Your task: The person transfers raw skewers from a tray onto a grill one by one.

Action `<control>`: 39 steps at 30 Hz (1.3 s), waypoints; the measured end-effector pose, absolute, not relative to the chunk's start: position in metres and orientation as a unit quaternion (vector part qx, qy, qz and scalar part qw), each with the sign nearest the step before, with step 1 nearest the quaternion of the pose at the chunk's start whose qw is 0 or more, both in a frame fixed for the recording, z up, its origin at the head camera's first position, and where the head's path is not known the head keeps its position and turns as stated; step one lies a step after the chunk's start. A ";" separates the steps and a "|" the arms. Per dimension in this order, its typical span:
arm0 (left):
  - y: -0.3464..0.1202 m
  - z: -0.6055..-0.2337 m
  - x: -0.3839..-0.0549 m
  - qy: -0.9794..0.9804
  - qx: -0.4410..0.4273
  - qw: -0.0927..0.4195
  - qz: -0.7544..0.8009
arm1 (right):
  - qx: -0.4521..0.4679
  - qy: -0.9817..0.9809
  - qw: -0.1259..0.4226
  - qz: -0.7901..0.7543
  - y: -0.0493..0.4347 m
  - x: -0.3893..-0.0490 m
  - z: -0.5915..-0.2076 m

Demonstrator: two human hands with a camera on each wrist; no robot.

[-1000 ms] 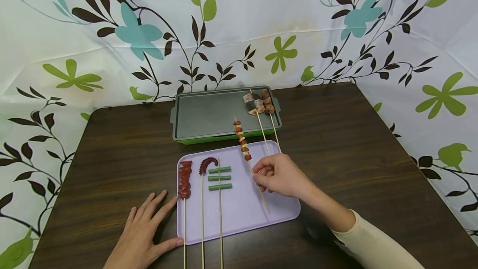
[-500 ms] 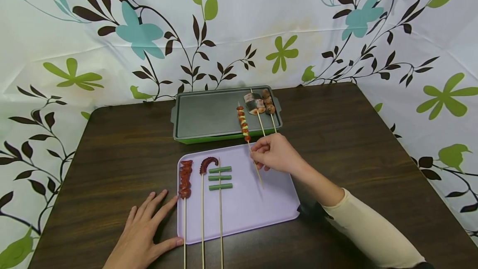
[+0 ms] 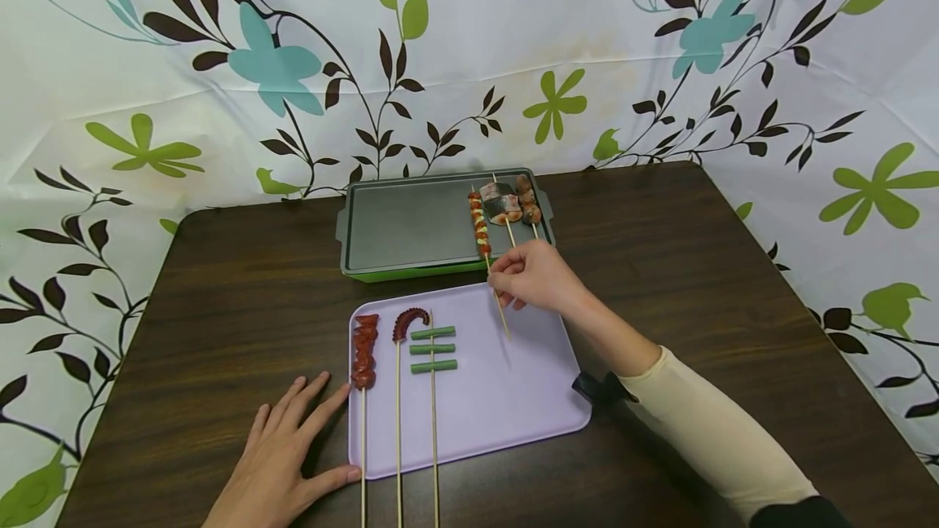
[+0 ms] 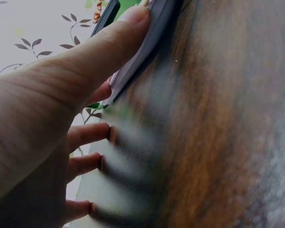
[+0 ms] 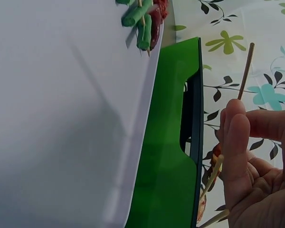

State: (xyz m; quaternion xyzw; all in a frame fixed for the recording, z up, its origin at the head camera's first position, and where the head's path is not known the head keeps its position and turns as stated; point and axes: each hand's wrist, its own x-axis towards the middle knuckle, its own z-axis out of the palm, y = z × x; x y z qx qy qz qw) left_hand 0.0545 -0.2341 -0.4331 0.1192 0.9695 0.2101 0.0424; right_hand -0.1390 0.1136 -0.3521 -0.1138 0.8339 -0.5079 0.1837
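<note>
Right hand [image 3: 535,277] pinches the skewer [image 3: 487,255], tip pointing away over the grill pan [image 3: 411,226]; left hand [image 3: 282,459] lies flat.

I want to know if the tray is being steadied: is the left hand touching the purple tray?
Touching. In the left wrist view the thumb of the left hand presses against the edge of the purple tray, with no gap.

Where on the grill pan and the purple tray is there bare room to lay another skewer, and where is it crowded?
The grill pan is bare from its left handle to the red-and-yellow skewer; its right end is crowded by that, the fish skewer and the meat skewer. The purple tray is bare right of the green bean skewer; its left holds three skewers, beside the left hand.
</note>
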 end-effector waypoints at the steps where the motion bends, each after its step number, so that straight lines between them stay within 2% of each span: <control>1: -0.234 -0.433 0.055 0.969 0.119 0.042 0.210 | -0.112 0.834 0.183 -0.508 0.113 -0.140 -0.352; 17: -0.235 -0.434 0.054 0.969 0.120 0.043 0.212 | -0.089 0.852 0.186 -0.482 0.105 -0.162 -0.354; 39: -0.234 -0.434 0.053 0.967 0.118 0.045 0.220 | -0.094 0.872 0.175 -0.447 0.101 -0.169 -0.351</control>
